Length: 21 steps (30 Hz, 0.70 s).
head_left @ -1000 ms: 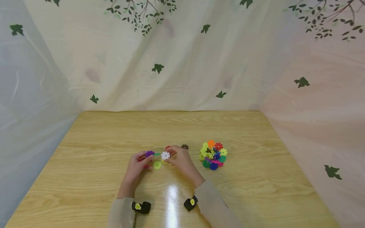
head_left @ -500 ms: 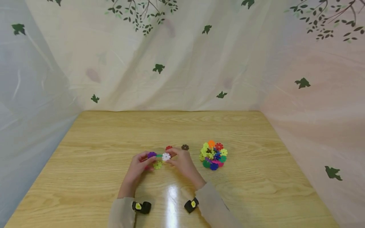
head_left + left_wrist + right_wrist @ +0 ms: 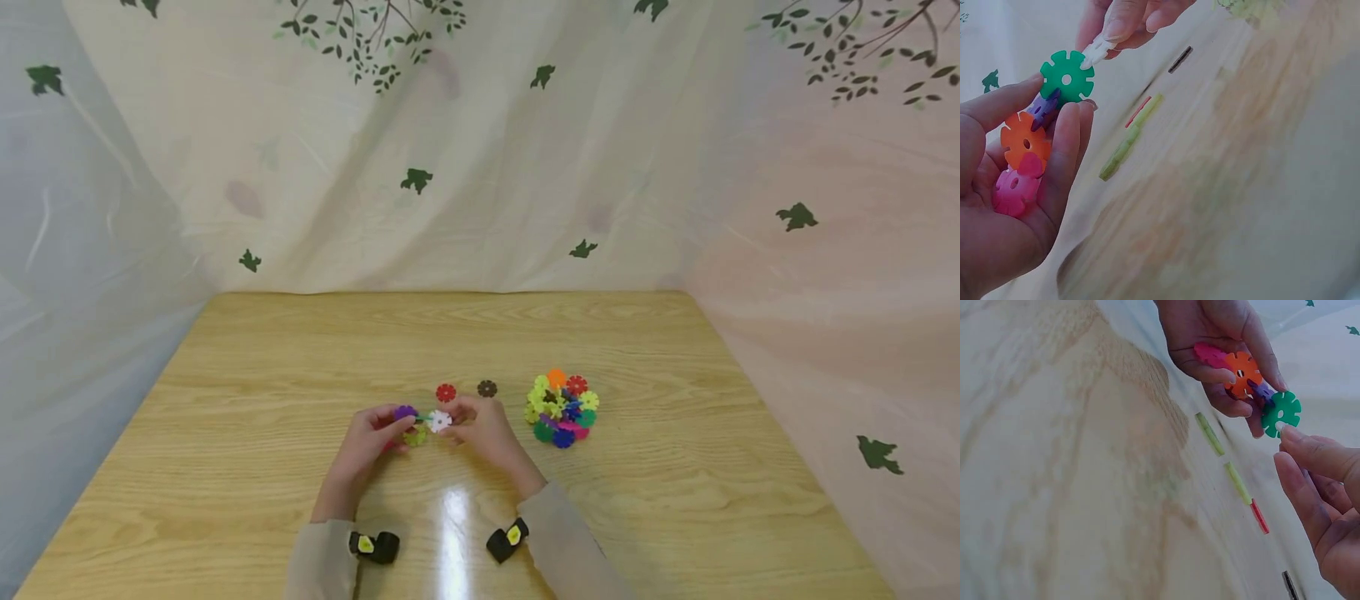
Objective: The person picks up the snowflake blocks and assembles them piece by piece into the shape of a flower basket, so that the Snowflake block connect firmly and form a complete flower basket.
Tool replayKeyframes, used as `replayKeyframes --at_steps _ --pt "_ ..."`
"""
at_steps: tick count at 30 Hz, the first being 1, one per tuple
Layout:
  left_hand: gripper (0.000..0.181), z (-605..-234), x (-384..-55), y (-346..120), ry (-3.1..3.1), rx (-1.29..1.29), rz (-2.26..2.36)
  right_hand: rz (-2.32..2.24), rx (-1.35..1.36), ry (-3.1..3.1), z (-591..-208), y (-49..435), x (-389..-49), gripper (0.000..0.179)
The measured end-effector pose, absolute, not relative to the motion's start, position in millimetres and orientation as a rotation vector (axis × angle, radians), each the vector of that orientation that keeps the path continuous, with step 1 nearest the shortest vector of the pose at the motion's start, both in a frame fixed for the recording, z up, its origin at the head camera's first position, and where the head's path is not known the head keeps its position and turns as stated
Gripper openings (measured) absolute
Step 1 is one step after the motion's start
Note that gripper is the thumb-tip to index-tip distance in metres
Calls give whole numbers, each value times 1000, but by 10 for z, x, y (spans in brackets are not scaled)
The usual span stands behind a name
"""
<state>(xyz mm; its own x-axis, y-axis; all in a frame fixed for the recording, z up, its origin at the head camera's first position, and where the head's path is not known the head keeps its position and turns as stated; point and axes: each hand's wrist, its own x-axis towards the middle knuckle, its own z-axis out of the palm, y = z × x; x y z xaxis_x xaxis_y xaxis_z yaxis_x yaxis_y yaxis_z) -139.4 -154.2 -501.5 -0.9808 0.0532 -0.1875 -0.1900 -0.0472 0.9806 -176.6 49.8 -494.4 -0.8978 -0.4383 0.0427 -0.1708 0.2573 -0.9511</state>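
Note:
My left hand (image 3: 360,442) holds a short chain of notched plastic discs. Along the chain run a pink disc (image 3: 1007,194), an orange disc (image 3: 1015,134), a purple disc (image 3: 1043,109) and a green disc (image 3: 1054,76) at its far end. My right hand (image 3: 486,429) pinches a white disc (image 3: 439,422) between thumb and fingers. The white disc meets the green disc's edge at an angle; how deep it sits in the notch cannot be told. Under the hands lie yellow-green discs (image 3: 416,437), flat on the table.
Beyond the right hand a red disc (image 3: 446,392) and a brown disc (image 3: 487,388) lie on the wooden table (image 3: 675,500). Right of them stands a round cluster of many-coloured joined discs (image 3: 562,437). A leaf-patterned curtain (image 3: 495,167) borders the table's back and sides.
The chain and the white disc have shifted slightly right and towards me. The right hand has drawn back from the red disc, which now shows whole. Both hands keep their hold.

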Motion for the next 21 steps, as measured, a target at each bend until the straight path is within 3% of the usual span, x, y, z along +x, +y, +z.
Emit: replayKeyframes --at_steps 21 --pt "33 -4969 -1350 -1524 2040 -1 2077 -1752 -466 2112 -4998 561 -1778 31"
